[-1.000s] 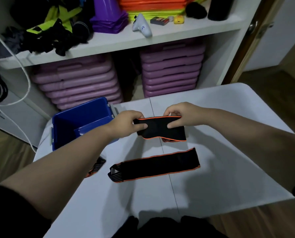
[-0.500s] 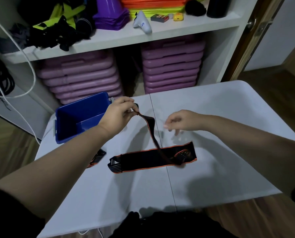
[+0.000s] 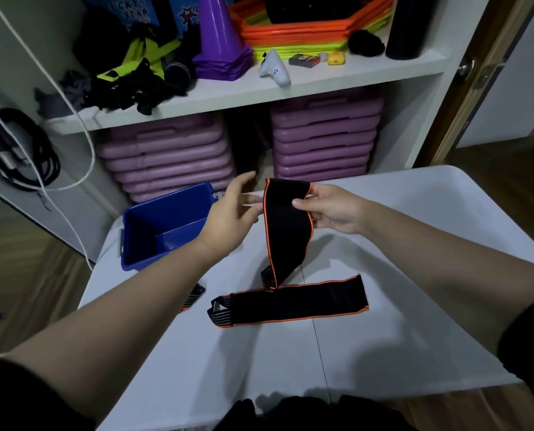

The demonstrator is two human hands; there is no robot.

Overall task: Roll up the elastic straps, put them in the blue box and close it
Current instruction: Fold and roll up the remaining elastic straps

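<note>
My right hand [image 3: 332, 209] pinches the top end of a black elastic strap with orange edges [image 3: 286, 231]. The strap hangs down from that grip to the white table [image 3: 384, 337]. My left hand [image 3: 233, 217] is open just left of the strap, fingers spread, holding nothing. A second black and orange strap [image 3: 293, 301] lies flat across the table's middle. The end of a third strap [image 3: 192, 297] peeks out under my left forearm. The blue box [image 3: 163, 225] stands open at the table's far left, left of my left hand.
Behind the table stands a white shelf unit [image 3: 259, 91] with stacked purple steps, purple cones, orange and yellow rings and dark gear. A white cable and black cords hang at the left. A wooden door frame [image 3: 464, 88] rises at the right.
The strap passed from my left hand to my right, which now holds its top end raised. My left hand has let go and opened. The view has tilted upward.
</note>
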